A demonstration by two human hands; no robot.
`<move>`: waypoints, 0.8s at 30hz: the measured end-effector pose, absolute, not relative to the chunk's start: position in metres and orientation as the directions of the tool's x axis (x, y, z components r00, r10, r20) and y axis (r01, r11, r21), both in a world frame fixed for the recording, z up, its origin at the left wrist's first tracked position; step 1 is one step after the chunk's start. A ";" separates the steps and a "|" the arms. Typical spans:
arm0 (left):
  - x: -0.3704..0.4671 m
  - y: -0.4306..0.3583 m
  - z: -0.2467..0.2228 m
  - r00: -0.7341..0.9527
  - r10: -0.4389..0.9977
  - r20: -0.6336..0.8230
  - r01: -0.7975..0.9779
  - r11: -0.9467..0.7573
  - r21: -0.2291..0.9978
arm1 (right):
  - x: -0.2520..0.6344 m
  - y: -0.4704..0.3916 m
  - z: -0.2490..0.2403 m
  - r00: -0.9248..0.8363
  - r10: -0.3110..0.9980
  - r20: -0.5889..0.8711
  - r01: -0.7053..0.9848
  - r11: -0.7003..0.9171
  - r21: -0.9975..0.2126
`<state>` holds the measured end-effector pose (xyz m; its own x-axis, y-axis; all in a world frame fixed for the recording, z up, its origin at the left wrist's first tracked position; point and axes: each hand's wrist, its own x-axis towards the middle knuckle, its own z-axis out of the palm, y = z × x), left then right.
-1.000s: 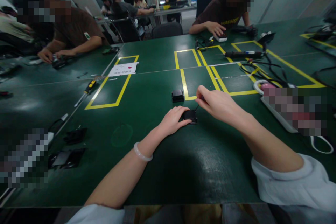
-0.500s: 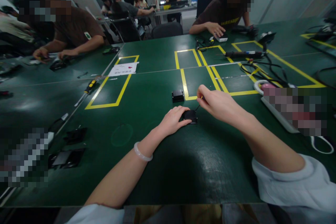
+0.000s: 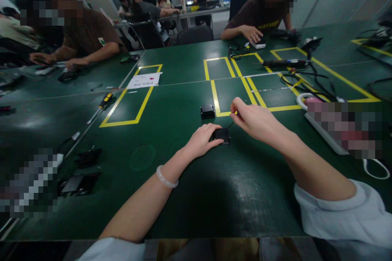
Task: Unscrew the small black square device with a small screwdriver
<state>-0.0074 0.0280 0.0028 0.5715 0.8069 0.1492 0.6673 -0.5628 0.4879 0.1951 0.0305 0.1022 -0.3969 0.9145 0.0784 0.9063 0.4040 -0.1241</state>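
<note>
A small black box-shaped part [image 3: 222, 134] lies on the green table. My left hand [image 3: 202, 140] is closed on its left side, thumb along the near edge and fingers over the far one. In the pinched fingers of my right hand [image 3: 245, 115] is a thin screwdriver [image 3: 231, 124], its dark shaft slanting down to the part's far right corner. Most of its handle is hidden by the fingers. Just beyond, a second black part [image 3: 207, 111] of similar shape rests on the table, touched by neither hand.
Yellow tape rectangles mark the green table [image 3: 183, 195]. A yellow-and-black screwdriver [image 3: 105, 100] lies at the left, with black parts [image 3: 80, 183] nearer me. Cables [image 3: 321, 79] and a pen-like tool [image 3: 284, 63] lie at right. Two people work across the table.
My right hand has shifted very slightly with the screwdriver; my left hand and the black part stay put. The person across at left has moved a hand leftward.
</note>
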 end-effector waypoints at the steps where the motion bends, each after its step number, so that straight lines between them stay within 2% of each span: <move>1: -0.007 0.028 0.003 0.571 0.807 0.151 0.666 -0.563 0.489 | 0.195 0.030 0.102 -0.398 0.913 0.084 0.904 0.406 -0.132; 20: -0.008 0.028 0.002 0.572 0.806 0.152 0.666 -0.564 0.488 | 0.196 0.030 0.101 -0.398 0.910 0.119 0.896 0.414 -0.161; 24: -0.007 0.028 0.002 0.577 0.802 0.153 0.663 -0.570 0.485 | 0.196 0.031 0.100 -0.384 0.918 0.100 0.909 0.395 -0.136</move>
<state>-0.0074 0.0280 0.0022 0.5775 0.8019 0.1532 0.6628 -0.5701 0.4854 0.1960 0.0313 0.1001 -0.3840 0.9179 0.1004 0.9085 0.3950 -0.1363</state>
